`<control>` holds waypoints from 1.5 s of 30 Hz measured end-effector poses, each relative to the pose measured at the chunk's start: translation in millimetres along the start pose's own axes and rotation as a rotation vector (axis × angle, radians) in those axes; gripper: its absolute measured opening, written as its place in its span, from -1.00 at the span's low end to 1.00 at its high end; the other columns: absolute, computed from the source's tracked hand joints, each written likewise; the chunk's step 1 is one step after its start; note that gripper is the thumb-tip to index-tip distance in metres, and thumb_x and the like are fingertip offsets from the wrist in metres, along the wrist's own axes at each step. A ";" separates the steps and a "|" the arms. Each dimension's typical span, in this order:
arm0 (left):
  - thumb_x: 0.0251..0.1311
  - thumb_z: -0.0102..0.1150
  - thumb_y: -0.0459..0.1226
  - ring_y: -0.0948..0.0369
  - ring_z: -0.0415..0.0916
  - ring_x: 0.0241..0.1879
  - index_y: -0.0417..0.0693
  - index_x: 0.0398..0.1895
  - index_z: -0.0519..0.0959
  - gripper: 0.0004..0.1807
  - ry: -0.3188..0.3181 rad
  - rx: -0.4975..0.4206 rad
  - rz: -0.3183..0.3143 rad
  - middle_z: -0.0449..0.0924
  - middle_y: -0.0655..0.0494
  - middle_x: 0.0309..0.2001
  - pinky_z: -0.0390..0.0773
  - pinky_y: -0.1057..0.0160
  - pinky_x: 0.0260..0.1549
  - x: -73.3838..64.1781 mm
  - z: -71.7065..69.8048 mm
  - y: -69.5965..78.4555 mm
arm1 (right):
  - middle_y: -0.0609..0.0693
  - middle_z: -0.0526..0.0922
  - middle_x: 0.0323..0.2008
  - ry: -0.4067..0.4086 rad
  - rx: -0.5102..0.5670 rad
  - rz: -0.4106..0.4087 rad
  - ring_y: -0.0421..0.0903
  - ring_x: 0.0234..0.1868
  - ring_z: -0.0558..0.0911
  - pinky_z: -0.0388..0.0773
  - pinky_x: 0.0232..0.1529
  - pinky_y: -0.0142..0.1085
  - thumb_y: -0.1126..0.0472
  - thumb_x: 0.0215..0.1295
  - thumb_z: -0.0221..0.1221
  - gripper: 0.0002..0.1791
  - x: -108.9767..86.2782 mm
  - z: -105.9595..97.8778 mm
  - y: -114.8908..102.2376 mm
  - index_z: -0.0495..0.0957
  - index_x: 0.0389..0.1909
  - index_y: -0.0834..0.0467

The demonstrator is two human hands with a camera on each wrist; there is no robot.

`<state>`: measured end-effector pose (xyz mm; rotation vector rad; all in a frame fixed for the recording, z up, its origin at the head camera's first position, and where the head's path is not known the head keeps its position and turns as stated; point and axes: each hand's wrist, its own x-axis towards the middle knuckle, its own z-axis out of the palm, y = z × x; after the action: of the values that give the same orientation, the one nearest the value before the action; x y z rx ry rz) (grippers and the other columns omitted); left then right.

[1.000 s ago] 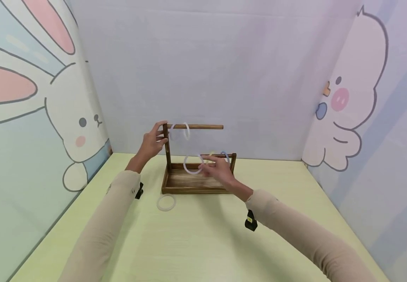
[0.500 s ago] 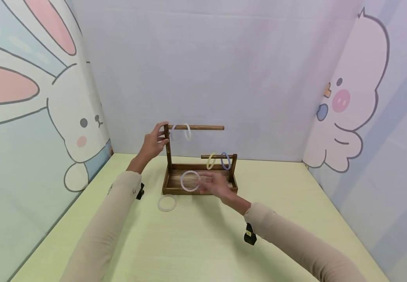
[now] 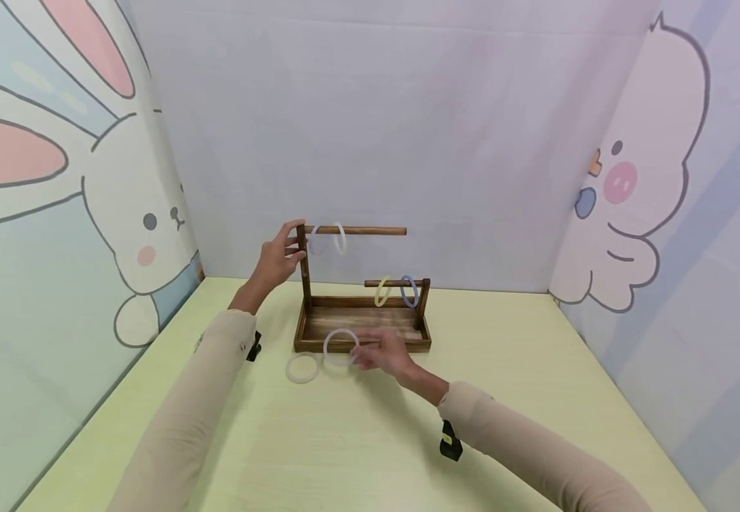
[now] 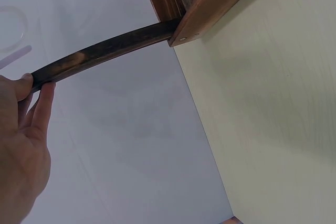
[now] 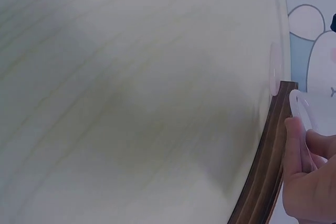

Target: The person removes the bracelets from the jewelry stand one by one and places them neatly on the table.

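Note:
My left hand (image 3: 277, 259) grips the top of the tall post (image 3: 306, 279) of a dark wooden rack (image 3: 357, 347). In the left wrist view the thumb and fingers close on the post's end (image 4: 44, 74) from both sides. My right hand (image 3: 388, 353) pinches a pale lilac ring (image 3: 326, 348) by its right side, upright at the rack's front rail; thumb and fingers hold it in the right wrist view too. A whitish ring (image 3: 288, 368) lies flat on the table, left of the held one. On the upper bar (image 3: 376, 230) hang a white ring (image 3: 344, 242) and a faint lilac ring (image 3: 312, 239).
A shorter lower bar (image 3: 395, 283) on the rack's right carries a yellow ring (image 3: 378, 293) and a blue ring (image 3: 417, 293). Below is a shallow tray base (image 3: 344, 323). The pale table (image 3: 344, 441) meets printed walls with a rabbit (image 3: 127, 199) and a chick (image 3: 645, 142).
My right hand has carried the lilac ring down and toward me, from beside the lower bar to the rack's front rail. The left hand has kept its place on the post.

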<state>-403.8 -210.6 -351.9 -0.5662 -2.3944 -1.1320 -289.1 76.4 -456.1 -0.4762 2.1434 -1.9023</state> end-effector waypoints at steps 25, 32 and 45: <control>0.38 0.21 -0.54 -0.23 0.63 0.16 0.20 0.58 0.21 -0.18 0.012 0.015 0.022 0.54 -0.35 0.28 0.69 -0.13 0.10 1.8 1.5 -2.7 | 0.44 0.74 -0.26 0.001 0.013 0.058 0.08 -0.33 0.83 0.80 -0.34 -0.26 0.49 0.41 0.24 -0.61 -2.1 10.0 23.0 0.56 0.22 0.49; 0.38 0.21 -0.55 -0.22 0.62 0.17 0.19 0.58 0.21 -0.19 0.016 0.028 0.026 0.54 -0.35 0.28 0.69 -0.12 0.10 0.3 1.0 -3.2 | 0.41 0.75 -0.31 0.053 -0.024 0.028 0.23 -0.31 0.81 0.82 -0.31 -0.12 0.47 0.37 0.29 -0.67 -4.3 13.9 21.9 0.63 0.13 0.48; 0.36 0.22 -0.56 -0.22 0.63 0.16 0.17 0.57 0.22 -0.19 0.027 0.017 0.032 0.56 -0.35 0.27 0.69 -0.13 0.09 2.4 2.0 -5.9 | 0.35 0.77 -0.36 0.168 -0.066 -0.041 0.22 -0.35 0.81 0.81 -0.31 -0.13 0.45 0.25 0.41 -0.70 -4.7 13.9 27.1 0.70 -0.02 0.48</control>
<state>-409.3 -212.0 -355.4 -0.5779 -2.3612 -1.0985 -281.7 68.2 -484.9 -0.3880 2.3255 -1.9624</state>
